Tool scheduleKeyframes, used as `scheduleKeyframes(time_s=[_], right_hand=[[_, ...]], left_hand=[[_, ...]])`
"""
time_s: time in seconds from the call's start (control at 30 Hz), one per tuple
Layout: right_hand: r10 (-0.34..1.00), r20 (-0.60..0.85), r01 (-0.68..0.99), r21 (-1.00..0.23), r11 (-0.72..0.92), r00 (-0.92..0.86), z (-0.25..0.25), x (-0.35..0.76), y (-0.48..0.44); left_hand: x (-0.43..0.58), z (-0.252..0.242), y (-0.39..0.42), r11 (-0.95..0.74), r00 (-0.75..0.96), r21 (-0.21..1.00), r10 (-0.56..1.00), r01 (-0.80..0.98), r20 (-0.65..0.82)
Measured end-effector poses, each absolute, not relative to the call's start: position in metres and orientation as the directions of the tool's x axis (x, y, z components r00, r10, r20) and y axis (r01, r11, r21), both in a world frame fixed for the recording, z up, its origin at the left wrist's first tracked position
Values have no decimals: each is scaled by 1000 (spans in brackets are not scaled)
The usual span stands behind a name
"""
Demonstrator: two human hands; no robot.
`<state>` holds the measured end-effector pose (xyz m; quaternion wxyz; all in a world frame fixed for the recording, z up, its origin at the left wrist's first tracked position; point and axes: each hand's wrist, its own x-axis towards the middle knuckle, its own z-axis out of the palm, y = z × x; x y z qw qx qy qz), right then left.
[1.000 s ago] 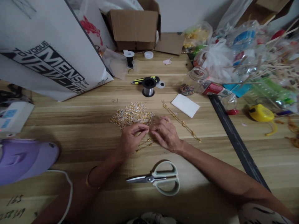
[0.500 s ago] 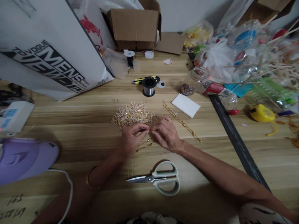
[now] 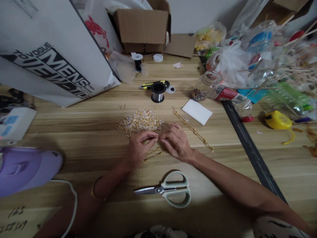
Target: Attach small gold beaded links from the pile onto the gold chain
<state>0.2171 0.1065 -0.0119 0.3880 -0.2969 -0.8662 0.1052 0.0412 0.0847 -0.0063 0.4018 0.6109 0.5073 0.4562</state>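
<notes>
My left hand (image 3: 141,147) pinches thumb and forefinger together at a tiny piece too small to name. Fingertip to fingertip with it, my right hand (image 3: 177,142) is also closed in a pinch, and what lies between its fingers is hidden. Just beyond them spreads a pile of small gold and clear beaded links (image 3: 141,120). A gold chain (image 3: 153,154) lies on the wood partly under my left hand. Another gold beaded chain (image 3: 194,131) stretches out to the right of my right hand. Scissors (image 3: 173,190) with pale handles rest nearer to me, blades pointing left.
Behind the pile stand a wire spool (image 3: 158,92) and a yellow-black utility knife (image 3: 148,86). A white card (image 3: 197,111), a jar of beads (image 3: 204,86) and a yellow tape measure (image 3: 277,119) are to the right. A purple object (image 3: 29,167) with a white cord sits left.
</notes>
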Motion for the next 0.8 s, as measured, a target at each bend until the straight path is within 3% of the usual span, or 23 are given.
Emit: scheduleKeyframes(time_s=[0.8], right_hand=[[579,634,423,-399,813,-514,-12,217,107]], left_hand=[[42,-8,86,-130,80,973,990,191,117]])
